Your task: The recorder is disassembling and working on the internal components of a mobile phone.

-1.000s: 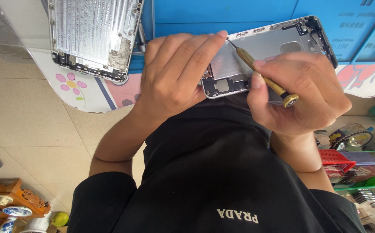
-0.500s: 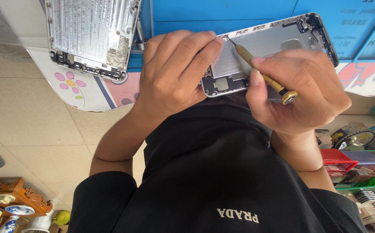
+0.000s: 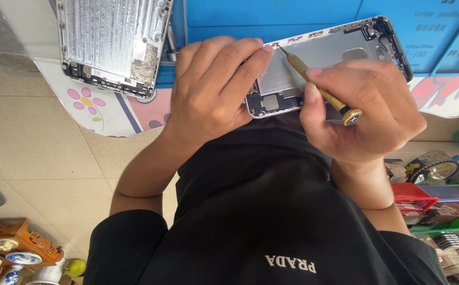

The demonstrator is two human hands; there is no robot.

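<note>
Nearest to you is your black shirt (image 3: 271, 211), soft knit fabric, filling the lower middle of the view. At approx 4 o'clock a red plastic basket (image 3: 413, 194) with grid walls sits among small boxes; at 8 o'clock a carved wooden shelf (image 3: 21, 240) carries small painted porcelain pieces.

Next, your hands. Your right hand (image 3: 366, 113) has thumb and fingers pinched together on a thin screwdriver (image 3: 319, 87), brass-coloured knurled shaft w/ a round cap at the end; the dark tip stands at the upper edge of the phone housing (image 3: 335, 55), just beside your left fingertips. Your left hand (image 3: 213, 89) lies flat over the left part of the housing, fingers close together, pressing it down, not gripping around it.

The housing is at approx 1 o'clock from centre, on the blue work mat (image 3: 271, 16). It is a grey metal shell, rounded corners, smooth matte inside, w/ small dark parts along the frame. As I judge, it is already much stripped: no screen, no battery visible. Small parts and screws at the edges seem left; exact count I cannot tell.

Farther, at 11 o'clock, a second opened housing (image 3: 114, 45) lies apart, silver, w/ rough scratched surface and adhesive residue. Under it, a white mat edge w/ pink flower print (image 3: 84, 100).
</note>
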